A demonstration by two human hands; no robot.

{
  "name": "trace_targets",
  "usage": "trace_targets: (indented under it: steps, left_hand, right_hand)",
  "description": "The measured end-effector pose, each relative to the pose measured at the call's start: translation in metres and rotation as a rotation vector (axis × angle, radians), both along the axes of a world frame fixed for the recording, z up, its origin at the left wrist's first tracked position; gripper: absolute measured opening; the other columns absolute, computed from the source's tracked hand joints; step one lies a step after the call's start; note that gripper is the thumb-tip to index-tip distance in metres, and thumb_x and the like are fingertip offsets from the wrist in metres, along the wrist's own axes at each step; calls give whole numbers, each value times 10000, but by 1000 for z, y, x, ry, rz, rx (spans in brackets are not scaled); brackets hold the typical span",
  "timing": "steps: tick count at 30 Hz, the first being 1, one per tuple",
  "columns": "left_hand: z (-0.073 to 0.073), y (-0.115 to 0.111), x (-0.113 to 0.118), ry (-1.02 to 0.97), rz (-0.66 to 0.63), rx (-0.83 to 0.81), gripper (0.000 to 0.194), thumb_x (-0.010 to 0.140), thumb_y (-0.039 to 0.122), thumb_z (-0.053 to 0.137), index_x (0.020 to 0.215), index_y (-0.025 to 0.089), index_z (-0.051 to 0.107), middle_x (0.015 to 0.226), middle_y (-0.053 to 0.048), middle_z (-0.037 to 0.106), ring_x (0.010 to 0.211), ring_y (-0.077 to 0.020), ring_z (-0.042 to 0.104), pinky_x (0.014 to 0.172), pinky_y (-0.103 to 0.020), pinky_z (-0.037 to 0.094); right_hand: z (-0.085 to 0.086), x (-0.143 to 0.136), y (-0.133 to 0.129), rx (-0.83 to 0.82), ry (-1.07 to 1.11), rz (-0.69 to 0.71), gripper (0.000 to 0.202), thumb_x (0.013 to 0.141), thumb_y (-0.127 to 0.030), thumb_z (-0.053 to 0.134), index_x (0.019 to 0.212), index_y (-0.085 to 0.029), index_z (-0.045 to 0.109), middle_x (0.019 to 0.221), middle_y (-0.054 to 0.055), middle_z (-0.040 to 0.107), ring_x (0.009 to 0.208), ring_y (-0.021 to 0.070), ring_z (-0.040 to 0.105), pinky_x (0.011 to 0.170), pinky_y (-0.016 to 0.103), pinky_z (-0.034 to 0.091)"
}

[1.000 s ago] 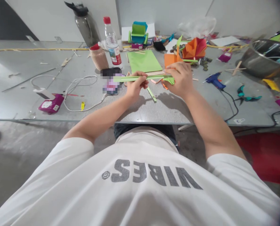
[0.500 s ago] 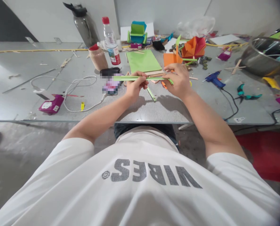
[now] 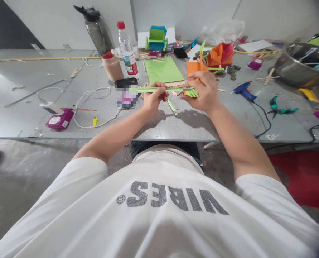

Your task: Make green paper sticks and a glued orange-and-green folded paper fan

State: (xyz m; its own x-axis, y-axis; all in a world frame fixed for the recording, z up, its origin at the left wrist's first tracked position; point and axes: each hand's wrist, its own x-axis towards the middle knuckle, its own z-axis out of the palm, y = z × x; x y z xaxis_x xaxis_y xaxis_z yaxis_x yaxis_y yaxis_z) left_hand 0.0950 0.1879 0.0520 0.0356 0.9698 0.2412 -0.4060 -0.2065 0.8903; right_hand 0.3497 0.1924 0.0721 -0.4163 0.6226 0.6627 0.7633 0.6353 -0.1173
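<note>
Green strip (image 3: pixel 143 90) held nearly level above the tabletop (image 3: pixel 180 132), pinched between thumb and fingers in the grip of the left hand (image 3: pixel 154 97). Had the right hand (image 3: pixel 205 92) curled at the strip's right end, beside green paper pieces (image 3: pixel 193 93); could not tell whether clenched or loose. Saw a green sheet (image 3: pixel 164 70) just beyond and a blue glue gun (image 3: pixel 245 92) farther right.

– Where does the view look from?
– The wearer's head, facing forward and down.
– What's nearest?
– The shirt (image 3: pixel 159 229), filling the bottom; left hand (image 3: pixel 154 97) and right hand (image 3: pixel 204 94) come farther off, near the middle, over the surface (image 3: pixel 175 129).
– And farthest?
– The wall (image 3: pixel 186 14), across the top. Floor (image 3: pixel 27 172) shows at lower left, below the surface's near edge.
</note>
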Motion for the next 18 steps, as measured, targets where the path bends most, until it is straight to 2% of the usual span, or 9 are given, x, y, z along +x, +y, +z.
trace_targets:
  steps: [5, 8, 11, 14, 18]
  left_hand:
    - [3, -4, 2, 12, -6, -18, 238, 972, 263, 867, 862, 233, 658, 677, 58, 651, 594, -84, 642, 603, -219, 505]
    - [3, -6, 3, 26, -14, -10, 245, 971, 248, 872, 859, 231, 655, 679, 63, 639, 603, -83, 649, 607, -214, 507]
    - [0, -5, 3, 33, -31, 0, 233, 980, 228, 860, 859, 226, 662, 695, 56, 652, 617, -86, 664, 614, -215, 514]
    - [-3, -2, 3, 5, -44, 13, 221, 987, 197, 836, 857, 225, 660, 704, 51, 658, 609, -90, 669, 601, -223, 504]
    - [-4, 0, 3, 17, -35, -3, 214, 993, 197, 835, 865, 223, 665, 709, 53, 653, 610, -87, 676, 615, -224, 510]
  right_hand:
    - [-6, -6, 0, 19, -57, -16, 866, 1057, -999, 422, 1423, -328, 831, 1489, 159, 785, 1421, 463, 697, 1244, 705, 527]
    - [-11, -8, 3, 25, -66, -7, 749, 1159, -855, 353, 1295, -320, 858, 1422, 129, 813, 1338, 410, 727, 1234, 685, 536]
    - [-15, -9, 4, 52, -48, 4, 726, 1209, -737, 284, 1130, -298, 858, 1406, 121, 819, 1280, 381, 737, 1216, 681, 541]
    - [-16, -9, 5, 44, -10, 12, 703, 1182, -797, 338, 1159, -317, 852, 1462, 124, 788, 1320, 396, 733, 1212, 692, 549]
    - [-13, -8, 3, 34, 19, -8, 824, 1041, -1007, 473, 1376, -340, 824, 1541, 165, 748, 1400, 457, 710, 1212, 727, 550]
